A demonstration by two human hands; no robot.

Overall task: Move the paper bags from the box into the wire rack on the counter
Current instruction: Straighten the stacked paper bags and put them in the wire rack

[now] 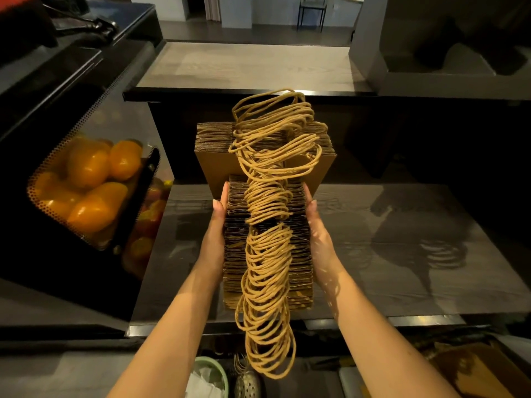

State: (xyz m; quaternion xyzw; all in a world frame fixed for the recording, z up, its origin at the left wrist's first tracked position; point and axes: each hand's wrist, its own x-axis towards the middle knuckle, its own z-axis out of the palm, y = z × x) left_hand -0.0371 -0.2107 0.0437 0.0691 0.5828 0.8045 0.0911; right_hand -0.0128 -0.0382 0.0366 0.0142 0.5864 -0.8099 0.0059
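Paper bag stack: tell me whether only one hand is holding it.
No, the left hand and the right hand press the stack from opposite sides.

A dark, glossy table (373,248) is seen, with shadows and dim reflections cast across its surface and a pale metal strip along its near edge. Toward its rear, a batch of brown paper bags (212,165) is stood upright with the twisted handles on top. The foot of the batch is hidden, so contact with the surface cannot be confirmed. At the left side a black cabinet (57,282) with a perforated window is placed. Behind the table a raised shelf (244,64) topped in pale wood grain is set.
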